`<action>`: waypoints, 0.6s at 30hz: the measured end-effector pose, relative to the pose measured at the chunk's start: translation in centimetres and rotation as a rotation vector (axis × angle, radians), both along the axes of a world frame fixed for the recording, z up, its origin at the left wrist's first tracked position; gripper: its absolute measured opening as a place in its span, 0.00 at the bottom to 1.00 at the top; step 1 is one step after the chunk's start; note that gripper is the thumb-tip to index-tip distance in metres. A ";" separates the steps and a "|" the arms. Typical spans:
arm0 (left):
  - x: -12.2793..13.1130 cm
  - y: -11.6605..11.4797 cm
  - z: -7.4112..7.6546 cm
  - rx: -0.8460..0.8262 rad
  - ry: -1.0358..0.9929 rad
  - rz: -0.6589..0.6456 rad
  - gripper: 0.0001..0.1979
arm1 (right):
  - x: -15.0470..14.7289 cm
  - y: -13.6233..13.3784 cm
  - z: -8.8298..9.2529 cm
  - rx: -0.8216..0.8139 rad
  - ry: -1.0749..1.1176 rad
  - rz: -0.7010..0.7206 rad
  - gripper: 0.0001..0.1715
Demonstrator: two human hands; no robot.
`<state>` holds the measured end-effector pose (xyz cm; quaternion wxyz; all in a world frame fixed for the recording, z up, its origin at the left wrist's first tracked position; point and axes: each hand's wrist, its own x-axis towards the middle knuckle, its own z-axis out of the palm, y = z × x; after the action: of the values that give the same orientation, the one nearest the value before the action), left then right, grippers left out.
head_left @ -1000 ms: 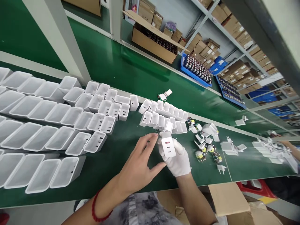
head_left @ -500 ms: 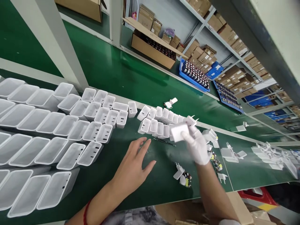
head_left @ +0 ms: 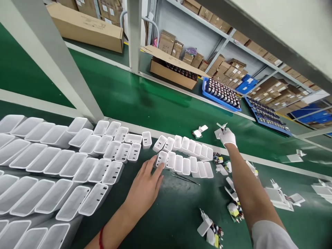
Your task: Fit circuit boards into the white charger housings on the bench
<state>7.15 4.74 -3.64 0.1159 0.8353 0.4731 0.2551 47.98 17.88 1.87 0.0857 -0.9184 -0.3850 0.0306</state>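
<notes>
White plug piece (head_left: pixel 218 134): small, glossy, flat white side, prongs at the top; finer detail too small to read. It's on the far side of the pale rail (head_left: pixel 135 127), by the green surface (head_left: pixel 153 110); can't tell if it's resting there.

Right hand (head_left: pixel 228 137), white glove: fingers pinching that piece, arm stretched out. Left hand (head_left: pixel 144 185), bare: fingers loosely spread and bent, tips at the near white shell (head_left: pixel 162 157); looks like contact. That shell is upright, hollow, rounded corners, dark slots in one wall.

Counts: short rows of small shells, 8 back, 7 front, near shell included. Tweezers (head_left: pixel 185 178), 1 pair, just in front. Blue trays (head_left: pixel 220 100), 2. Long lidded carton (head_left: pixel 85 29), 1.
</notes>
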 end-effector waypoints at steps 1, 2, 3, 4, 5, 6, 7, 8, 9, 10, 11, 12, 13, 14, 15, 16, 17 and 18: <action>0.2 0.2 -0.1 0.004 -0.002 -0.002 0.14 | -0.1 -0.1 0.2 -0.008 -0.043 -0.005 0.27; 0.4 0.5 -0.2 0.007 -0.009 -0.002 0.13 | -0.3 -0.2 0.4 -0.012 -0.083 0.000 0.31; 0.6 0.7 -0.3 0.008 -0.019 0.000 0.11 | -0.6 -0.3 0.6 -0.020 -0.112 0.021 0.33; 0.8 0.9 -0.4 0.011 -0.028 0.004 0.10 | -1.0 -0.4 0.7 -0.034 -0.123 0.062 0.34; 0.9 1.0 -0.5 0.014 -0.033 0.008 0.10 | -1.5 -0.5 0.7 -0.059 -0.113 0.120 0.33; 1.0 1.1 -0.5 0.018 -0.032 0.010 0.09 | -2.1 -0.4 0.5 -0.090 -0.083 0.187 0.32; 1.0 1.2 -0.5 0.021 -0.026 0.012 0.09 | -2.6 -0.3 0.2 -0.122 -0.044 0.255 0.32; 0.9 1.1 -0.5 0.024 -0.018 0.015 0.09 | -3.2 -0.2 -0.2 -0.148 -0.004 0.315 0.33; 0.8 1.0 -0.4 0.028 -0.011 0.019 0.09 | -3.6 0.0 -0.7 -0.164 0.031 0.364 0.35; 0.6 0.8 -0.3 0.033 -0.003 0.022 0.09 | -4.0 0.2 -1.2 -0.171 0.058 0.396 0.37; 0.4 0.4 -0.2 0.037 0.003 0.026 0.10 | -4.3 0.5 -1.6 -0.171 0.079 0.414 0.39; 0.0 0.0 -0.1 0.040 0.009 0.028 0.10 | -4.5 0.7 -2.0 -0.166 0.096 0.420 0.41; -0.3 -0.5 0.1 0.041 0.015 0.030 0.10 | -4.6 0.9 -2.2 -0.157 0.113 0.417 0.42; -0.7 -1.0 0.2 0.039 0.021 0.030 0.10 | -4.6 1.1 -2.4 -0.145 0.129 0.406 0.43; -1.2 -1.6 0.4 0.034 0.025 0.031 0.10 | -4.6 1.2 -2.4 -0.129 0.148 0.393 0.44; -1.6 -2.2 0.6 0.027 0.024 0.029 0.09 | -4.5 1.3 -2.4 -0.108 0.168 0.378 0.44; -2.1 -2.8 0.8 0.017 0.017 0.027 0.09 | -4.4 1.2 -2.2 -0.081 0.192 0.365 0.45; -2.5 -3.4 0.9 0.005 0.007 0.023 0.09 | -4.3 1.0 -1.9 -0.048 0.221 0.354 0.46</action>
<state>4.62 1.30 -2.71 0.1091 0.8310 0.4822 0.2549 43.72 18.91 0.00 0.0988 -0.8294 -0.5276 0.1550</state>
